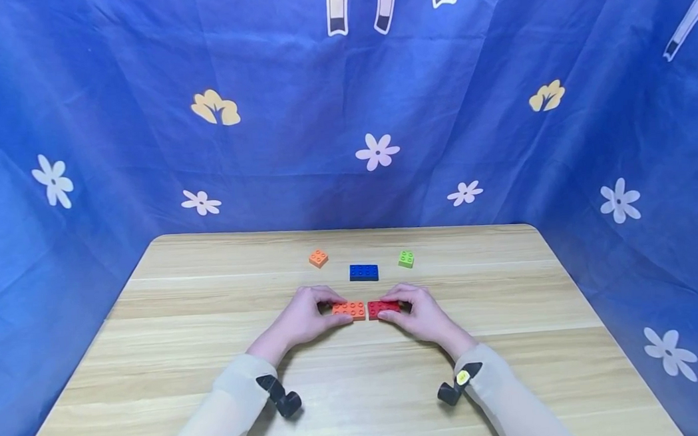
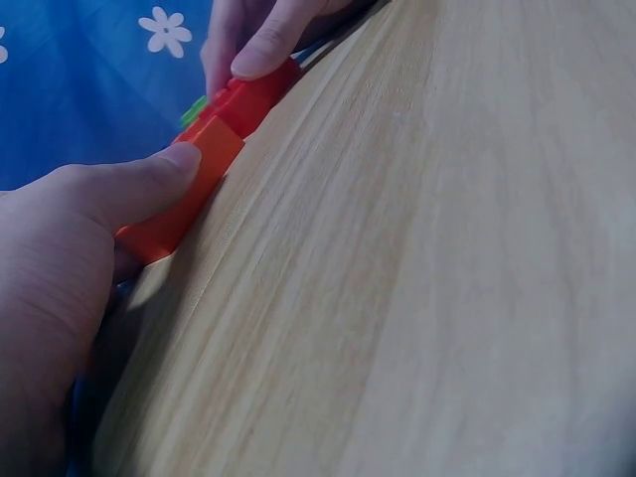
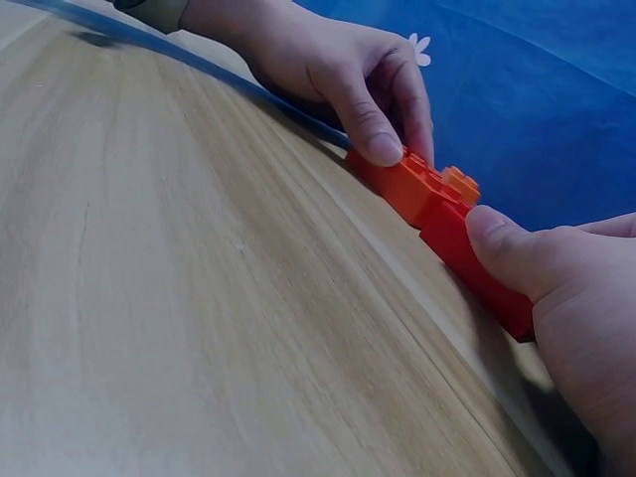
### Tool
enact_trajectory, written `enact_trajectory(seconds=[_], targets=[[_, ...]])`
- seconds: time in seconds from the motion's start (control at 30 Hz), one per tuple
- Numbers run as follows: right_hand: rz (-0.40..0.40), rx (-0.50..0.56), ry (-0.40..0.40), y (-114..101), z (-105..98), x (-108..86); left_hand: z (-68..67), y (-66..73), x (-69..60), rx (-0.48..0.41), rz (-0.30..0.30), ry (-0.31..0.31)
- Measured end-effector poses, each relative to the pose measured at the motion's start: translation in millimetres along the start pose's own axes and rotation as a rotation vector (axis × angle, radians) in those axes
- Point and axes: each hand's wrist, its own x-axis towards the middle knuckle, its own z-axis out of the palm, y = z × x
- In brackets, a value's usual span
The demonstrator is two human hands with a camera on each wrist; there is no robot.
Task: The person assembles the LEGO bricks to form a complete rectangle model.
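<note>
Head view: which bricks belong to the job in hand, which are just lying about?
In hand:
- long orange brick, held by the left hand
- red brick, held by the right hand

Lying about, untouched (possibly for later):
- small orange brick
- blue brick
- green brick

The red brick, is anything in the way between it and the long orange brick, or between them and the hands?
Nothing visible is. The left hand grips the long orange brick, the right hand the red brick. Only a thin gap over the table separates the bricks.
</note>
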Motion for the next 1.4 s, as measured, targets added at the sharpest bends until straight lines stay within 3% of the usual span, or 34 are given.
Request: enact_trajectory(seconds=[0.33,0.53,0.8,1.07,1.4], targets=[[-0.017,0.012,0.009,1.2,5.3,1.9,5.0,-4.0,2.1,-0.005,-0.009,0.005],[-0.019,0.019,0.005,1.4,4.4,3.0,4.8,-3.5,0.9,-0.012,0.018,0.026],[0.024,0.038,-0.013,-0.3,0.6,5.3,5.1,-4.3,-0.1,-0.011,0.021,0.030],[-0.028,0.060,0.018,-0.2,-10.2,18.9,4.5,0.1,-1.4,-0.019,0.017,0.035],[0.037,0.033,0.044,3.1,-13.2,41.5,4.5,-0.7,-2.2,-0.006,0.028,0.039]])
